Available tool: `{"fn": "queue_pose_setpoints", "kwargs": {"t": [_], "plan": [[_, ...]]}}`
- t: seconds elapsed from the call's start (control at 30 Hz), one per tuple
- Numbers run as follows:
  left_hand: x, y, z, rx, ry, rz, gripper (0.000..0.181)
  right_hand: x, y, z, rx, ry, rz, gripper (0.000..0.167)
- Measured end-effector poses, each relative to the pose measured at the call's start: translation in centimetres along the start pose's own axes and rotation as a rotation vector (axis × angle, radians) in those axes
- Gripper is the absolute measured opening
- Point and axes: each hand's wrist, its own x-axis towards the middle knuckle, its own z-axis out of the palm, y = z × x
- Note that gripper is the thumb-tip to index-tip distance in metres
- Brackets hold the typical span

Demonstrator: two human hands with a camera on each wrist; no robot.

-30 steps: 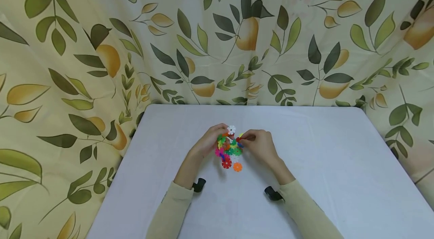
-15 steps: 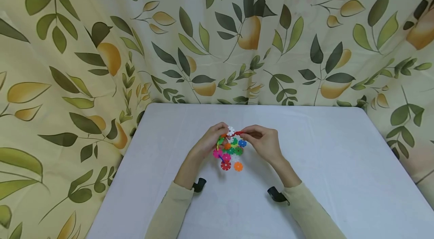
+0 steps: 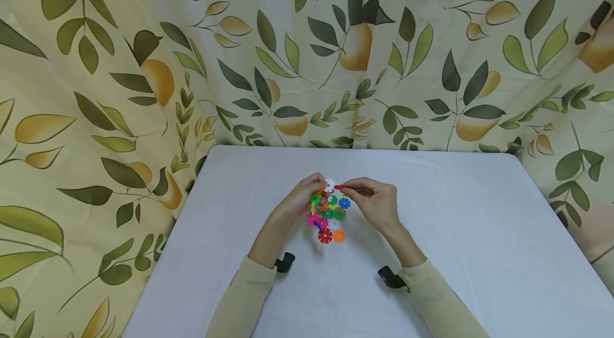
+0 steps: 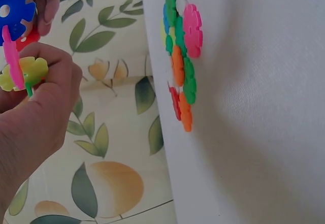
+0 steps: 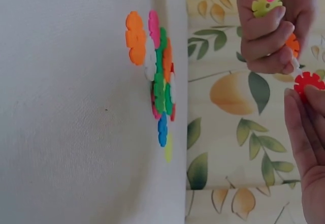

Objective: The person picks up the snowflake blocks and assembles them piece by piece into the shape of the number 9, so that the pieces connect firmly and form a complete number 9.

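My left hand [image 3: 299, 198] grips a string of joined plastic snowflake discs above the pile. It includes a yellow disc [image 4: 34, 69], a pink disc [image 4: 11, 56] and a blue disc [image 4: 19, 5]. A white disc [image 3: 330, 185] sticks out from the left fingers, edge-on in the right wrist view. Between thumb and fingertips, my right hand [image 3: 378, 203] pinches a red disc [image 5: 307, 83]. The red disc's rim is at the white disc's edge; whether their slots are engaged I cannot tell. An orange disc [image 5: 292, 44] shows beside the left fingers.
Loose discs in several colours lie bunched on the white table [image 3: 460, 231] under the hands, among them a blue disc [image 3: 344, 203] and an orange disc [image 3: 338, 236]. Black wrist cameras stick out at both sleeves. A leaf-patterned curtain [image 3: 288, 61] hangs behind the table.
My right hand has moved from beside the pile up and slightly right, bringing the red disc to the white one. The left hand stays nearly in place, still holding the string.
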Motion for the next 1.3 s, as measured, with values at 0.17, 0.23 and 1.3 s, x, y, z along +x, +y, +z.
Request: {"fn": "queue_pose_setpoints", "kwargs": {"t": [0.17,0.23,1.3], "plan": [[0.1,-0.1,0.0,-0.012,0.005,0.011,0.016,0.0,-0.4,0.0,0.012,0.013,-0.014,0.014],[0.1,-0.1,0.0,-0.009,0.007,0.015,0.016,0.0,-0.5,0.0,0.017,0.02,-0.016,0.014],[-0.4,0.5,0.4,0.108,0.107,0.027,0.013,-0.1,4.4,0.1,-0.19,-0.095,0.172,0.021]]}}
